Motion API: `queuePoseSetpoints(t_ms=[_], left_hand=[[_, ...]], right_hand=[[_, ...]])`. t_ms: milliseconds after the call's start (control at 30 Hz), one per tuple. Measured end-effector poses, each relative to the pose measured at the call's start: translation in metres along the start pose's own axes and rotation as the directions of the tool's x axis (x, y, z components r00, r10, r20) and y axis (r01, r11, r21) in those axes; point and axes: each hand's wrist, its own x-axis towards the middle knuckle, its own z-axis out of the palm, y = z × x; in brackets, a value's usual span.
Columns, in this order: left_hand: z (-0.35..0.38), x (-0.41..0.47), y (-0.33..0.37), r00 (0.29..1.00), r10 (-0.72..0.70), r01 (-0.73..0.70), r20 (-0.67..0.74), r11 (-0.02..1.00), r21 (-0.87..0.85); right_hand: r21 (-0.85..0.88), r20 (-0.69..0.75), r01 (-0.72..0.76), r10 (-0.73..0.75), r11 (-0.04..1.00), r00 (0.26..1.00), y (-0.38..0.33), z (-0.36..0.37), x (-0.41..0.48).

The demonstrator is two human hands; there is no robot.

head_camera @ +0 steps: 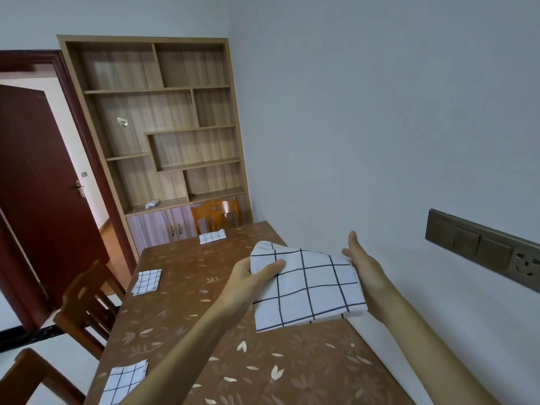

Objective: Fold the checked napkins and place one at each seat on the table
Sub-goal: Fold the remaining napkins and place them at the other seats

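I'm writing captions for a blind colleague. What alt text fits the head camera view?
The left hand grips a folded checked napkin above a brown floral table, while the right hand, fingers straight, touches its right edge. A far napkin, a left napkin and a near napkin already lie folded on it.

Left hand (253, 277) pinches the napkin (309, 290); right hand (365, 267) flat, fingers straight.

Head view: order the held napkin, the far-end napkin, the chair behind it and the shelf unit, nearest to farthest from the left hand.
1. held napkin: gripped by the left hand itself.
2. far-end napkin: lying flat at the far end of the table.
3. far chair: just behind that napkin.
4. shelf unit: farthest, behind the chair.
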Motion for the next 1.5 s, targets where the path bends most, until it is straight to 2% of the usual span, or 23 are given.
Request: queuePoseSetpoints(t_ms=[133,267,433,567,733,967,1167,1300,1400,1500], left_hand=[[-0.002,-0.002,0.001,0.999,0.046,-0.046,0.003,0.999,0.006],[-0.002,-0.005,0.004,0.994,0.079,-0.083,0.069,0.995,0.063],[-0.003,-0.01,0.007,0.983,0.148,-0.158,0.11,0.983,0.09],[-0.005,-0.01,0.01,0.984,0.144,-0.152,0.101,0.986,0.07],[-0.013,-0.006,0.01,0.994,0.103,-0.105,0.023,0.991,0.088],[-0.022,-0.005,0.009,0.995,0.086,-0.088,0.051,0.996,0.027],[-0.028,-0.005,0.008,0.993,0.081,-0.079,0.081,0.997,-0.021],[-0.032,-0.007,0.004,0.99,0.132,-0.137,0.05,0.985,0.105],[-0.031,-0.008,-0.002,0.982,0.187,-0.182,-0.012,0.968,0.175],[-0.031,-0.006,-0.011,0.978,0.195,-0.183,-0.075,0.973,0.141]], right_hand=[[-0.046,0.127,-0.115,0.12,0.992,0.985,0.0,-0.003,-0.004],[-0.052,0.105,-0.135,0.139,0.99,0.985,-0.001,-0.003,-0.007],[-0.074,0.201,-0.195,0.206,0.978,0.958,-0.002,-0.003,-0.011],[-0.057,0.212,-0.105,0.114,0.993,0.971,-0.001,-0.005,-0.013],[-0.126,0.116,0.081,-0.066,0.989,0.991,-0.002,-0.007,-0.013],[-0.177,0.043,0.213,-0.208,0.961,0.977,-0.001,-0.009,-0.015],[-0.123,0.054,0.165,-0.159,0.979,0.986,0.006,-0.014,-0.013],[-0.053,0.141,0.176,-0.168,0.983,0.976,0.009,-0.015,-0.011],[0.046,0.123,0.081,-0.086,0.996,0.989,0.013,-0.014,-0.011],[0.117,0.106,0.009,-0.021,0.993,0.994,0.019,-0.011,-0.009]])
